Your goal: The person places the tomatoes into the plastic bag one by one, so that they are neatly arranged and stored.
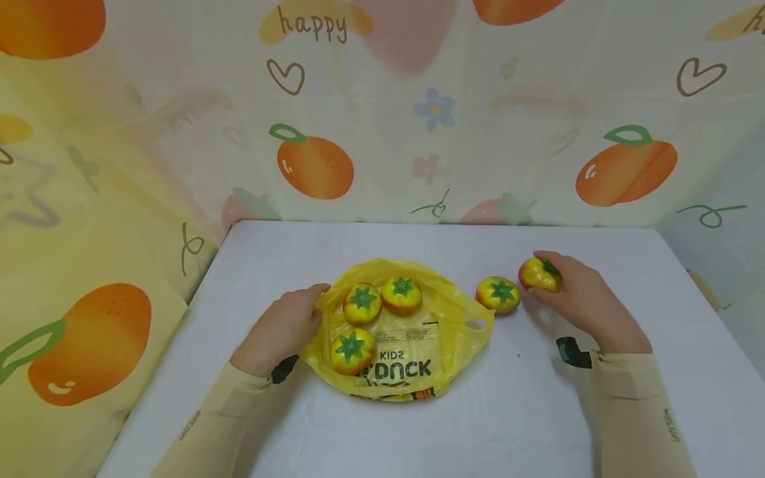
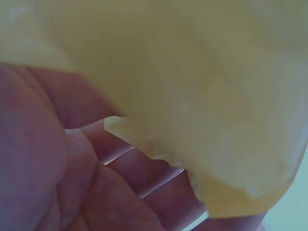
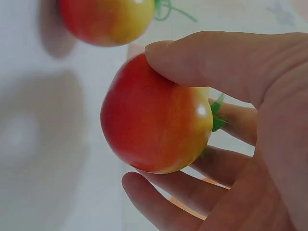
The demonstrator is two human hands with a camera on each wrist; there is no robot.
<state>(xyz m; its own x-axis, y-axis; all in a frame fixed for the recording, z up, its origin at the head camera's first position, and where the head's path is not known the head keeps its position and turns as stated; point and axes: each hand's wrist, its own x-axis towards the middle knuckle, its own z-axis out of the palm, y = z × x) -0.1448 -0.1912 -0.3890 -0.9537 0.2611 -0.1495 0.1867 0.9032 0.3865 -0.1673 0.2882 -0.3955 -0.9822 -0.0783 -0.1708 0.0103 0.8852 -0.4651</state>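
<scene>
A yellow plastic bag (image 1: 412,332) lies spread on the table, its mouth wide and printed lettering visible. My left hand (image 1: 283,328) holds the left edge of the bag; in the left wrist view the thin film (image 2: 192,96) covers most of its fingers. Three yellow-red artificial tomatoes with green star-shaped tops lie within the bag's opening: one at the front (image 1: 352,351), one behind it (image 1: 362,303), one further right (image 1: 402,295). Between thumb and fingers my right hand (image 1: 576,292) grips another tomato (image 3: 156,118). Just left of it a tomato (image 1: 499,295) sits beside the bag's right handle.
The white table (image 1: 490,411) ends at a back edge against a fabric backdrop (image 1: 382,119) printed with oranges, hearts and flowers. More printed fabric (image 1: 78,265) hangs along the left side.
</scene>
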